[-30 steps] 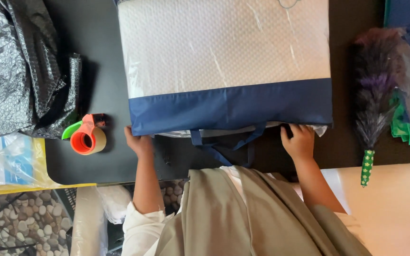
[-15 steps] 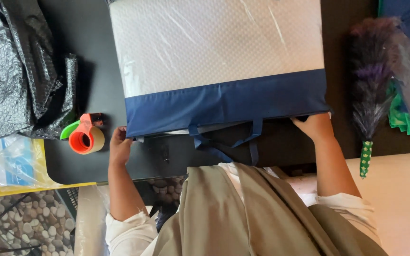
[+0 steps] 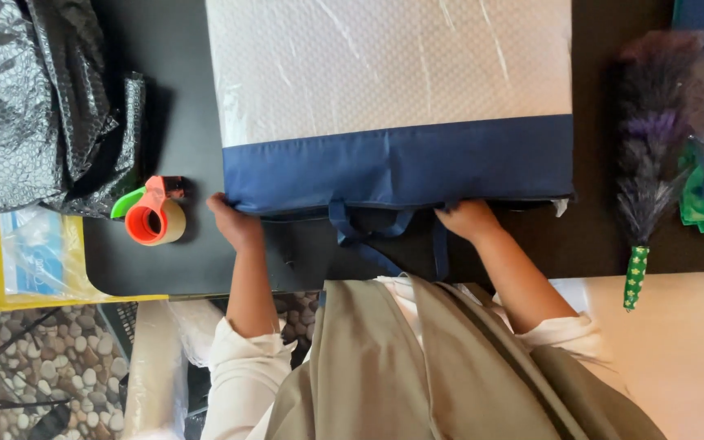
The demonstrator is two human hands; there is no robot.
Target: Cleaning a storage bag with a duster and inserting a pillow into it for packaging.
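Our left hand (image 3: 236, 222) grips the lower-left corner of the big white-and-navy zippered bag (image 3: 393, 106), which lies flat on the black table (image 3: 181, 90). Our right hand (image 3: 468, 220) has slid inward from the right corner, now pinching the navy edge beside the strap handles (image 3: 368, 236). Tape dispenser (image 3: 153, 216) unmoved, just left of the left hand.

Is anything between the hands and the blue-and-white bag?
Nothing visible. The left hand grips the bag at its near left corner; the right hand is on its near edge by the straps.
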